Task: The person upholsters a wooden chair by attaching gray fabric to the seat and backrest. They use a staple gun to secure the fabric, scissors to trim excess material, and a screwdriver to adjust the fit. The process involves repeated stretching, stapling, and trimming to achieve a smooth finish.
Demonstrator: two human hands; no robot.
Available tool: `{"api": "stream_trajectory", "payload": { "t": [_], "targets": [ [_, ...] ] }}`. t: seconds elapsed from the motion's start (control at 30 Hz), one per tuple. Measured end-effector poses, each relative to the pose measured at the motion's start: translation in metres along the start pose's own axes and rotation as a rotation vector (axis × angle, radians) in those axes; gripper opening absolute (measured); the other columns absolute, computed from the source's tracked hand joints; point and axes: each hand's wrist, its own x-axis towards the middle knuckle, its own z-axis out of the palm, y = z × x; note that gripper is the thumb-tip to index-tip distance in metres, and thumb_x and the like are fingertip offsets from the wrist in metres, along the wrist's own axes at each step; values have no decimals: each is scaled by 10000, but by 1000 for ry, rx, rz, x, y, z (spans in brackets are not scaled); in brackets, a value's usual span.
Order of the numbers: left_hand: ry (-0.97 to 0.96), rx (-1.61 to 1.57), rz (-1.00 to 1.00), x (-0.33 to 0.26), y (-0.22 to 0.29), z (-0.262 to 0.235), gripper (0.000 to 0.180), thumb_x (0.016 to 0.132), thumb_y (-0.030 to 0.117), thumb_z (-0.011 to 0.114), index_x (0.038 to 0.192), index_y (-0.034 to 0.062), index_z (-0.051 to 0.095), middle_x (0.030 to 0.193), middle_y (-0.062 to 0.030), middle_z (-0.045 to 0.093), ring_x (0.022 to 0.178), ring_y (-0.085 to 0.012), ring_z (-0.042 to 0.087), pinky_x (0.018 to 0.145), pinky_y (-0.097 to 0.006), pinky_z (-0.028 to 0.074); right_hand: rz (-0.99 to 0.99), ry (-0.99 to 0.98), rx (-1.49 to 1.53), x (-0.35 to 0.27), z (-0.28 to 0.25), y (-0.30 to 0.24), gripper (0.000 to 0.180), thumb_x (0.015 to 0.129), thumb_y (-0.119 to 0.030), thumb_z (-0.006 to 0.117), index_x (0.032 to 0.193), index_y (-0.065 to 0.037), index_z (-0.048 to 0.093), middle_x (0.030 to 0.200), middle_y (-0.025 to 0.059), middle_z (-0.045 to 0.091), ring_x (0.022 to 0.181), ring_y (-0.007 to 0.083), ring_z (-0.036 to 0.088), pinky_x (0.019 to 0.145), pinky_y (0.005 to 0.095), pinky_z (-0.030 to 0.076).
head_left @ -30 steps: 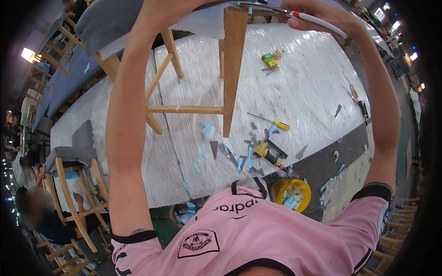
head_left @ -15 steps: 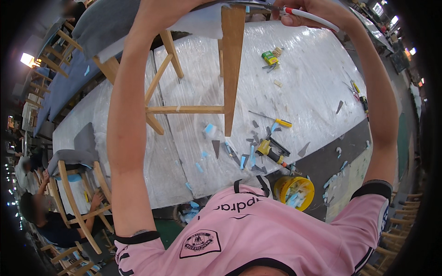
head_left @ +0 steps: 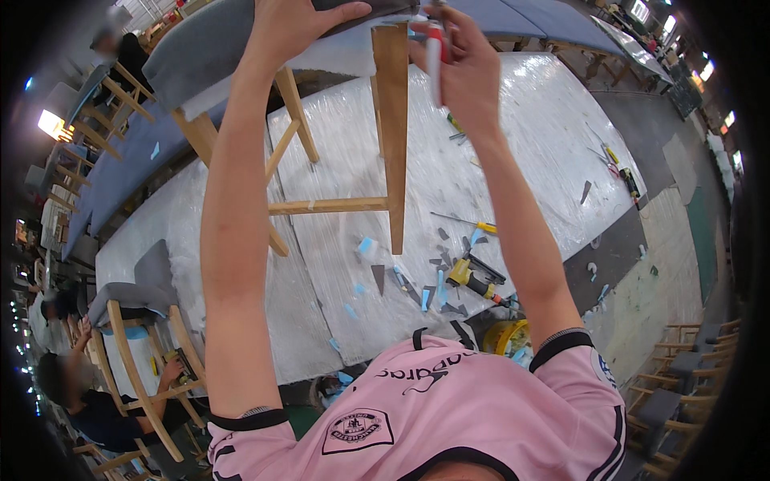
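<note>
A wooden chair (head_left: 391, 144) with a grey upholstered seat (head_left: 216, 52) stands tipped on the wrapped table, its legs pointing toward me. My left hand (head_left: 293, 32) rests on the grey cover at the top of the view, thumb stretched out flat; its other fingers are mostly cut off by the frame edge. Just right of the chair's near leg, my right hand (head_left: 469, 76) is closed around a hand tool with red-and-white handles (head_left: 435, 60). The tool's metal end reaches toward the seat corner, partly out of view, so its exact kind cannot be made out.
Blue and grey scraps, a yellow-handled screwdriver (head_left: 473, 224) and a yellow staple gun (head_left: 469, 276) lie on the plastic-wrapped table (head_left: 345, 264). A yellow bucket (head_left: 504, 337) stands by the near edge. At left, a person (head_left: 88, 401) handles another chair (head_left: 128, 353).
My right hand has swung left and slightly down, and the tool's handles have turned from slanting rightward to nearly upright. My left hand has shifted a little to the right.
</note>
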Motion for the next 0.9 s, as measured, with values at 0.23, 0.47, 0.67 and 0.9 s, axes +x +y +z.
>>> {"api": "stream_trajectory", "payload": {
  "t": [0.23, 0.47, 0.67, 0.9],
  "targets": [
    [20, -37, 16, -1, -1, 5, 307, 754, 297, 876, 949, 134, 704, 1354, -129, 659, 1314, -299, 551, 1128, -456, 332, -79, 247, -336, 4, 44, -6, 437, 835, -201, 805, 1236, -87, 676, 955, 173, 766, 877, 342, 755, 784, 373, 572],
    [15, -48, 11, -2, -2, 4, 309, 747, 298, 878, 935, 124, 705, 1351, -136, 661, 1307, -304, 557, 1122, -448, 342, -41, 188, -264, -3, 41, -7, 466, 823, -188, 814, 1230, -37, 643, 945, 177, 764, 859, 264, 756, 771, 348, 559],
    [-30, -67, -17, 9, -7, 5, 289, 765, 284, 867, 932, 117, 701, 1353, -134, 663, 1311, -306, 556, 1121, -440, 349, 264, 110, -123, -85, -11, 17, 461, 871, -131, 818, 1274, -38, 615, 835, 30, 696, 715, 61, 598, 615, 224, 459],
    [-145, 73, -70, 35, -15, 8, 447, 722, 383, 881, 993, 90, 679, 1229, -158, 672, 1208, -322, 575, 1090, -449, 369, 1017, 51, -364, -334, -163, 141, 430, 831, -166, 770, 1215, -5, 667, 785, 95, 721, 720, 151, 692, 636, 320, 522]
  ]
}}
